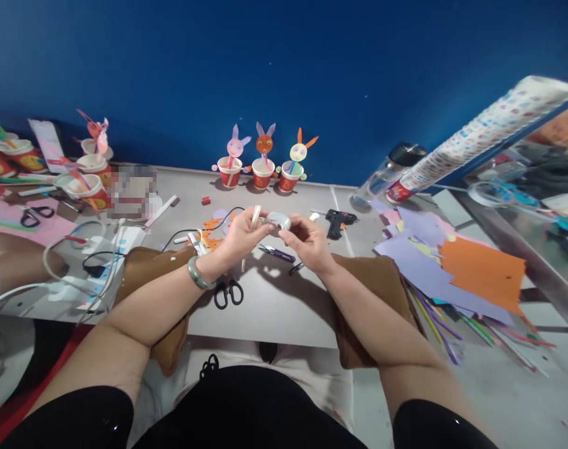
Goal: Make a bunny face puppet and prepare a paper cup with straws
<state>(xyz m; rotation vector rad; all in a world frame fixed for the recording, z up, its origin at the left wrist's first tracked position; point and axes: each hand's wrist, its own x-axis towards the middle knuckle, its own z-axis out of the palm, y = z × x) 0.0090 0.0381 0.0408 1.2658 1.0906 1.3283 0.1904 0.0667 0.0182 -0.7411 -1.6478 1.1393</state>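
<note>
Pinching a clear plastic piece [280, 219] left of the glue gun [340, 222] are the left hand [239, 238] and right hand [310, 243]; rabbit cups [262, 176], behind-left of the gun, look finished, orange scraps [212, 241] seemingly unused.

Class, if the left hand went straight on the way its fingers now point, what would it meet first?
The left hand would probably meet the right hand first, just beyond the small translucent item that both seem to hold; exact depth is unclear.

Grey table [274, 318] — scissors [228, 294], glue gun [336, 222]
</note>
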